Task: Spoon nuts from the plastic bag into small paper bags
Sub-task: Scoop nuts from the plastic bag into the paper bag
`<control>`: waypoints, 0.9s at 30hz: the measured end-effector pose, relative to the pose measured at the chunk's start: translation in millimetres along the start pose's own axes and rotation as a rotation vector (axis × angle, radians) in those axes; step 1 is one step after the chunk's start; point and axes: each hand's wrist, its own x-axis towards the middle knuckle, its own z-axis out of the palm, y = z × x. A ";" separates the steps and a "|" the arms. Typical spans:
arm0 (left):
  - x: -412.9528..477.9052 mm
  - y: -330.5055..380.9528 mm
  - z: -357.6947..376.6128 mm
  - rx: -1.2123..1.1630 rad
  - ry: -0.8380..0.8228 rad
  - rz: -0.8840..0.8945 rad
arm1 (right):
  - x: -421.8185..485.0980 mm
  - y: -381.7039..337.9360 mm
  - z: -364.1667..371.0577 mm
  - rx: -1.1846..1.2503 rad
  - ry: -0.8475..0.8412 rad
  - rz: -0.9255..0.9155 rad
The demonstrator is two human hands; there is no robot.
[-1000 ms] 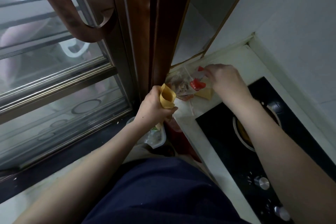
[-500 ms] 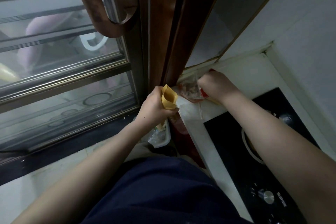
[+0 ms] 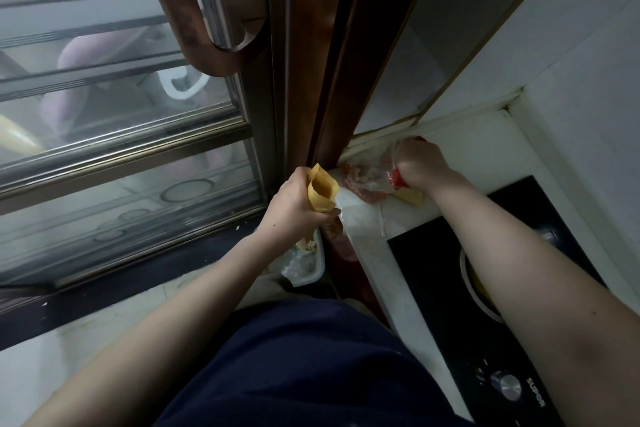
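I'm at the scooping step. My left hand grips a small paper bag, mouth up and open, just left of the plastic bag of nuts on the counter. My right hand sits at that bag's right side, curled around a red handle, probably the spoon. Next, I judge, lift a level spoonful across to the paper mouth.

The right hand hides most of the red-handled spoon and its bowl.
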 end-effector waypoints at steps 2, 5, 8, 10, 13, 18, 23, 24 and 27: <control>-0.6 -0.1 -0.8 -0.001 0.001 0.000 | 3.1 2.0 -0.6 -0.008 -0.033 0.014; -1.5 -1.1 -1.4 0.000 0.003 -0.005 | 9.5 13.8 -0.8 0.058 -0.011 0.014; -3.2 -2.6 -1.4 0.015 0.004 -0.004 | 13.7 26.1 -1.8 0.161 0.046 0.040; -3.7 -3.0 -0.9 0.026 0.000 -0.002 | 19.3 31.7 -1.7 0.221 0.021 0.094; -3.7 -2.3 -0.5 0.028 -0.005 -0.006 | 23.8 34.2 -4.6 0.339 -0.070 0.186; -4.6 -1.3 0.8 0.036 -0.010 0.005 | 13.1 41.0 -1.6 0.656 -0.051 0.258; -6.4 -0.7 2.9 0.039 -0.018 0.007 | 10.2 45.3 -2.8 0.751 0.020 0.278; -6.7 -0.4 3.5 0.041 -0.021 0.008 | 8.6 45.9 -3.1 0.775 0.015 0.290; -7.9 1.2 5.5 0.045 -0.033 0.012 | 5.8 46.7 -2.8 0.887 0.000 0.383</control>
